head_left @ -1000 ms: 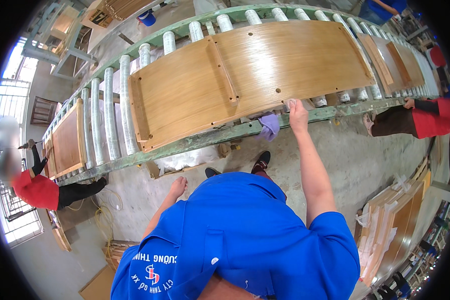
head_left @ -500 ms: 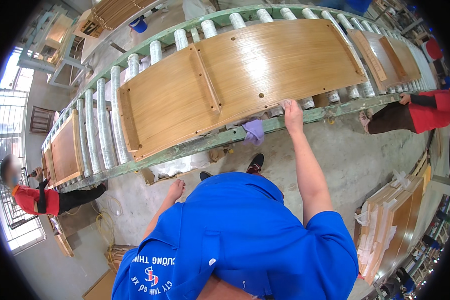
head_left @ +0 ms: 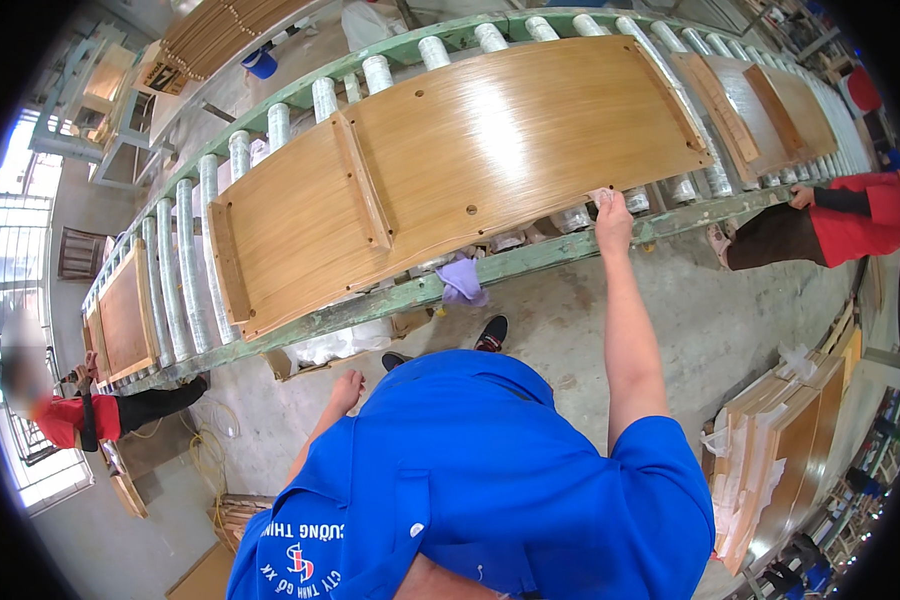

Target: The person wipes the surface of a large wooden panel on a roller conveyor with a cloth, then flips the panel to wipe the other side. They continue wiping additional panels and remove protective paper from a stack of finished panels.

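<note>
A long glossy wooden panel (head_left: 470, 170) with a raised crossbar lies on the green roller conveyor (head_left: 530, 262). My right hand (head_left: 610, 212) reaches out and grips the panel's near edge at its right part. My left hand (head_left: 346, 389) hangs free at my side over the concrete floor, fingers loosely apart, holding nothing. A purple cloth (head_left: 462, 280) is draped over the conveyor's near rail, left of my right hand.
More wooden panels lie on the conveyor at the right (head_left: 760, 100) and far left (head_left: 127, 315). A person in red (head_left: 840, 220) works at the right, another in red (head_left: 80, 415) at the left. Stacked panels (head_left: 780, 450) stand at the lower right.
The panel has slid to the right along the rollers, and my right hand has moved with it along its near edge. My left hand stays low at my side.
</note>
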A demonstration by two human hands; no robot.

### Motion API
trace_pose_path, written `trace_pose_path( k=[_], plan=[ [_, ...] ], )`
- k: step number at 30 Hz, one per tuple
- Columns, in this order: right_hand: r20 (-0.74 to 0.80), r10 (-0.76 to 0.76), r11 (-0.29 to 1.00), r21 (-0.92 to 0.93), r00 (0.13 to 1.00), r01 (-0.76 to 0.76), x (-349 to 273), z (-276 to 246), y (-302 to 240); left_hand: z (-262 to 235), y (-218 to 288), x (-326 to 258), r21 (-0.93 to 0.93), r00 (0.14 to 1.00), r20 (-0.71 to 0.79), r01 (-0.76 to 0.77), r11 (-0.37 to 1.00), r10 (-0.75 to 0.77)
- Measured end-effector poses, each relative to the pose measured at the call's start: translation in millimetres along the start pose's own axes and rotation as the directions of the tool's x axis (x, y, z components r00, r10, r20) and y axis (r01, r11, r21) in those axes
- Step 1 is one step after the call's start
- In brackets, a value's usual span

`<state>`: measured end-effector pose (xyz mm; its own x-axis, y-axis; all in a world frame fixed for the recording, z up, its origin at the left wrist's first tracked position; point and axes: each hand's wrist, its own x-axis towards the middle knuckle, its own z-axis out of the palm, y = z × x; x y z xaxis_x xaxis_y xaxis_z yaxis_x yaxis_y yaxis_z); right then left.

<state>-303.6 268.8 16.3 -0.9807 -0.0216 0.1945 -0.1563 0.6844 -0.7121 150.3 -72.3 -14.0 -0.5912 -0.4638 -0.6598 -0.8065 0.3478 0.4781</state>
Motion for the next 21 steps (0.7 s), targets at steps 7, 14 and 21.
trace_pose_path(
  k=[7, 14, 21],
  plan=[
    [-0.065, 0.022, 1.0, -0.007, 0.998, -0.022, 28.0, -22.5, 29.7, 12.8, 27.3, 0.2, 0.027, 0.999, 0.021, 0.026, 0.999, -0.026],
    [-0.004, 0.013, 1.0, -0.012, 1.0, -0.013, 32.2, -26.9, 36.3, 20.8, 47.1, 6.4, 0.042, 0.999, 0.042, 0.027, 0.999, -0.029],
    [-0.01, 0.029, 0.998, 0.052, 1.0, -0.029, 46.1, -32.7, 46.9, 22.9, 61.0, 10.5, 0.101, 0.999, 0.027, 0.018, 0.995, -0.021]
  ],
)
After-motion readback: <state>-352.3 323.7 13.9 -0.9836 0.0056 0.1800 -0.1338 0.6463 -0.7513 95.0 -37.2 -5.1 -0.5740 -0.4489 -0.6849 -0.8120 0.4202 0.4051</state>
